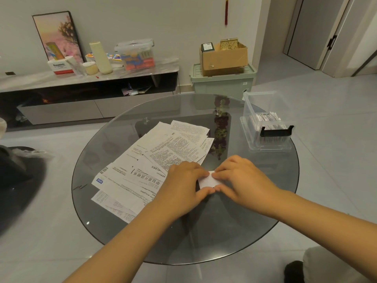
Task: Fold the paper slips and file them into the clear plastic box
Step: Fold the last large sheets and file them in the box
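Note:
A small white folded paper slip [208, 181] lies on the round glass table [204, 231], near its middle. My left hand [183, 180] pinches its left side between thumb and fingers. My right hand [240, 176] pinches its right side the same way; both hands hide most of it. A spread of several printed paper slips [155, 158] covers the table to the left. The clear plastic box [265, 121] stands open at the table's right edge with folded slips filed upright inside and a black clip on its near end.
A low TV cabinet [87, 78] with boxes and a framed picture runs along the back wall. A green storage bin [222, 80] bearing a cardboard box stands behind the table. A dark seat [18, 180] is at the left. Grey tiled floor surrounds the table.

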`<state>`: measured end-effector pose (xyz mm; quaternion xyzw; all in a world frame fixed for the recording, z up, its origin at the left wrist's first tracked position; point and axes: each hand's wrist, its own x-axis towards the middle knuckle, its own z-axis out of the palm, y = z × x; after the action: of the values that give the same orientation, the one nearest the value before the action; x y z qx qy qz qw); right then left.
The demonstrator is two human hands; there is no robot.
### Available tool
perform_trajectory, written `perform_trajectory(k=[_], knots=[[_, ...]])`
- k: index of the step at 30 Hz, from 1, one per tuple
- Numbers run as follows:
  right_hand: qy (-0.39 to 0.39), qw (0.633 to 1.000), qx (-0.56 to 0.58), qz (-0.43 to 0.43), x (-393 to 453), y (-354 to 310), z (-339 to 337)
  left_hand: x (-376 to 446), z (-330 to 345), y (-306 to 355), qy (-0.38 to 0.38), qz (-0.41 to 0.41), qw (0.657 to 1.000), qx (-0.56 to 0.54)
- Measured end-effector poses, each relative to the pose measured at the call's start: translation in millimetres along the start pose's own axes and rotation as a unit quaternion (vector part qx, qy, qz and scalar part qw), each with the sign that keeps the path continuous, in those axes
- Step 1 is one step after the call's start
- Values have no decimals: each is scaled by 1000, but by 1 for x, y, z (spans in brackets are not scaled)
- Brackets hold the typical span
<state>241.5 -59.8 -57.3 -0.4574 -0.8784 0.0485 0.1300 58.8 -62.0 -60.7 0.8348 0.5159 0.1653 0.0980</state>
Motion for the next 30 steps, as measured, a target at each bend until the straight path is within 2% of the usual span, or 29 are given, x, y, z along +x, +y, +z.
perform_trajectory(k=[5,9,12,14,19,24,30], knots=[[-27,999,-25,-8,5,1,-4,0,-3,1,-12,71,995,73],[6,999,-49,-8,3,1,-6,1,-4,8,23,71,994,85],[46,997,-64,-4,0,-3,-8,2,-8,15,33,21,999,32],[91,995,-31,13,-2,-5,-13,1,-10,20,46,-18,998,-33],[104,988,86,74,-7,-5,-39,12,-21,37,91,-132,962,-223],[102,969,174,142,-3,3,-66,31,-35,48,100,-144,944,-279],[92,942,241,215,1,24,-96,60,-51,57,93,-113,924,-354]])
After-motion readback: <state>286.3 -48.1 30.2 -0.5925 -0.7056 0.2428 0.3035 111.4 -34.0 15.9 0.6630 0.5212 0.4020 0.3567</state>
